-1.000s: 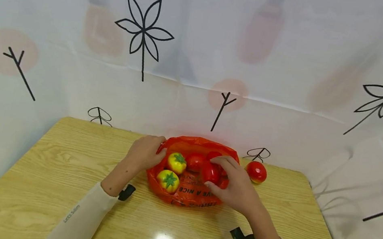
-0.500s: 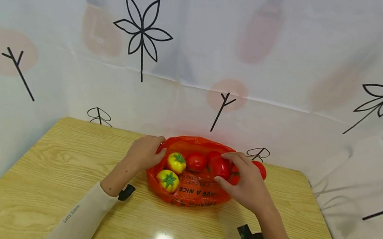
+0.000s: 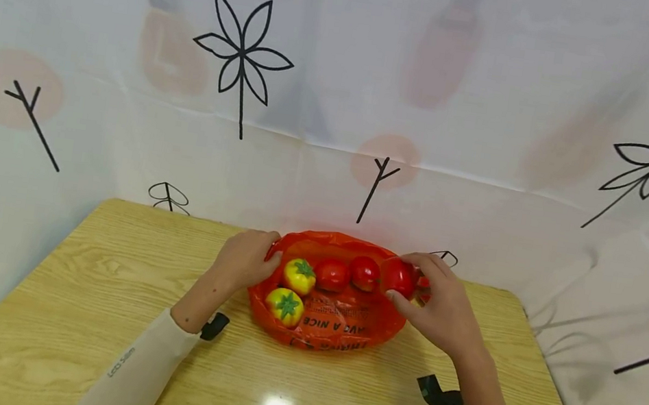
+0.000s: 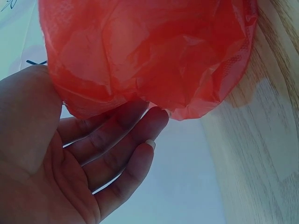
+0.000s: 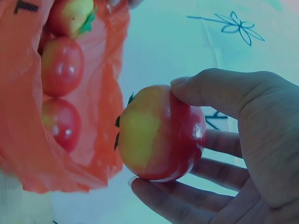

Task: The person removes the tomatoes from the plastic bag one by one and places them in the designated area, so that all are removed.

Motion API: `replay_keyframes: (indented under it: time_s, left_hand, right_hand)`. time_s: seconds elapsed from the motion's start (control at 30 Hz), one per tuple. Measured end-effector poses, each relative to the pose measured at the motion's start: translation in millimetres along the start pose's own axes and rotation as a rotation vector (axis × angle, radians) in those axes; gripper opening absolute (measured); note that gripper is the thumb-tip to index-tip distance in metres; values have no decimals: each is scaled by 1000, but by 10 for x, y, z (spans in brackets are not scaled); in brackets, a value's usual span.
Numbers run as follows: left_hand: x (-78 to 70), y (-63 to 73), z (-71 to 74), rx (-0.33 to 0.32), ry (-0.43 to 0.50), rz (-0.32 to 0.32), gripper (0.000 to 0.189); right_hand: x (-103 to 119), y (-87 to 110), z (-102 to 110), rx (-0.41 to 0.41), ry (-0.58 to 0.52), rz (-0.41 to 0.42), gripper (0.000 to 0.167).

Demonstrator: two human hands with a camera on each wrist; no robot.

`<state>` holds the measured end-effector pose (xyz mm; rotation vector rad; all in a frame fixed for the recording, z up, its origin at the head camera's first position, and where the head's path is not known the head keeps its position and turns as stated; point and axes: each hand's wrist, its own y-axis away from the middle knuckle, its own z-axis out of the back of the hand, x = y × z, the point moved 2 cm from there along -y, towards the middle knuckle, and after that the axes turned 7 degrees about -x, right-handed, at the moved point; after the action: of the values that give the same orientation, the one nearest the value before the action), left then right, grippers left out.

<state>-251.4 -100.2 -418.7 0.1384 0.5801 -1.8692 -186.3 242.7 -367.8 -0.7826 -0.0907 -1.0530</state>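
Observation:
A red plastic bag (image 3: pixel 338 325) stands with its mouth spread wide on the table. My left hand (image 3: pixel 244 260) pinches its left rim; the left wrist view shows the fingers (image 4: pixel 119 163) at the edge of the plastic. My right hand (image 3: pixel 441 305) holds a red and yellow tomato (image 5: pixel 161 133) with green leaves, thumb on one side and fingers on the other, over the bag's right rim. Inside the bag lie two yellow tomatoes (image 3: pixel 287 306) with green tops and two red tomatoes (image 3: pixel 331 275) at the back. Another red tomato (image 3: pixel 423 287) is mostly hidden behind the right hand.
The wooden table (image 3: pixel 71 277) extends on both sides of the bag. A white patterned cloth (image 3: pixel 315 180) hangs close behind the table's far edge and along its sides.
My right hand has carried the held tomato rightward from the middle of the bag to its right rim, uncovering a red tomato at the back. The left hand stays at the bag's rim.

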Motion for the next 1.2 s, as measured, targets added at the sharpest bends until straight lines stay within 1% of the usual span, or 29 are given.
replay_keyframes:
  time_s: [0.13, 0.3, 0.43, 0.53, 0.8, 0.97, 1.2]
  left_hand:
    - [8, 7, 1, -6, 3, 0, 27]
    - [20, 13, -5, -7, 11, 3, 26]
    - [19, 15, -2, -3, 13, 4, 26]
    - [16, 15, -1, 2, 11, 4, 27]
    - [21, 8, -14, 3, 17, 3, 23]
    - [18, 4, -21, 7, 17, 5, 21]
    - [27, 7, -26, 7, 8, 4, 20]
  right_hand:
    - [-56, -7, 35, -17, 0, 7, 53]
    - [-138, -18, 63, -30, 39, 5, 51]
    - [-189, -10, 96, -41, 33, -2, 51]
    - [-219, 0, 117, -51, 19, -13, 52]
    - [-291, 24, 202, -79, 26, -49, 54]
    - [-344, 38, 255, -98, 63, -63, 56]
    - [-433, 49, 303, -105, 91, -110, 57]
